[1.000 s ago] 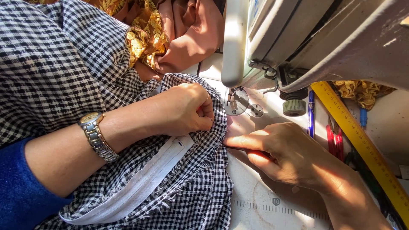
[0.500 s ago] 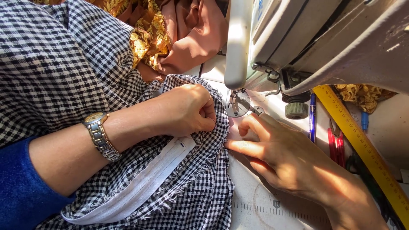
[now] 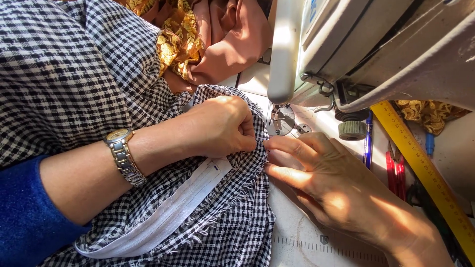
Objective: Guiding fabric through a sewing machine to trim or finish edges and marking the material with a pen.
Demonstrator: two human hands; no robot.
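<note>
The left hand (image 3: 220, 126) is curled into a loose fist on top of the black-and-white checked fabric (image 3: 237, 217), pinching a gathered fold of it at the frayed edge between thumb and fingers. A metal wristwatch (image 3: 123, 155) sits on that wrist, and a blue sleeve (image 3: 24, 217) covers the forearm above it. The right hand (image 3: 336, 188) lies flat and open on the sewing machine bed (image 3: 307, 237), palm down, with 2 fingertips (image 3: 272, 144) pressed against the same fabric edge, just beside the left thumb. It grips nothing; it only presses.

The checked fabric spreads from the upper left down across the person's lap side and ends at the bed, its fringed edge bunched between both hands. A white tape strip (image 3: 168, 217) runs diagonally along the fabric below the left hand, passing under the palm. The fold held by the hands sits just in front of the presser foot (image 3: 277, 121) of the grey sewing machine (image 3: 376, 44); whether the cloth is already under the foot is hard to tell, since the fingers hide that spot.

To the right of the machine lie a yellow measuring ruler (image 3: 425, 168), a blue pen (image 3: 367, 143) and red-handled scissors (image 3: 396, 173). Brown and gold patterned cloth (image 3: 208, 34) is heaped behind the checked fabric.
</note>
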